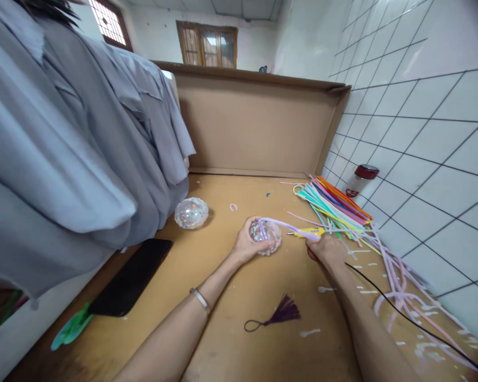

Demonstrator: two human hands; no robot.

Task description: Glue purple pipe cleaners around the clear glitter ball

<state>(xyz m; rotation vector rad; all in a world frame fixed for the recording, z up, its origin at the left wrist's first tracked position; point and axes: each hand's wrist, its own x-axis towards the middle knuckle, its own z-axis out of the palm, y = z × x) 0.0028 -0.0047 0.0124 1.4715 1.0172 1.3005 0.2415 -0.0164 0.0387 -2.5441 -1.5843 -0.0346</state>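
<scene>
My left hand [247, 241], below a silver bracelet, is closed around a clear faceted ball [274, 248] with coloured specks inside. A lavender pipe cleaner [281, 222] lies across the ball and arches over to my right hand [330, 249]. That hand grips a yellow glue gun [307, 233], its metal nozzle pointing left toward the ball and apart from it. The pipe cleaner's far end runs along the gun at the right fingers; whether they pinch it I cannot tell. A second clear half-round piece [191, 213] sits to the left.
Pipe cleaners in many colours [334, 204] lie by the tiled wall, near a red-lidded jar [360, 181]. A black cord [398, 305] trails right. A dark purple tassel [282, 312] lies in front, a black phone [133, 278] at left beside hanging grey cloth [103, 138]. Cardboard [255, 127] stands behind.
</scene>
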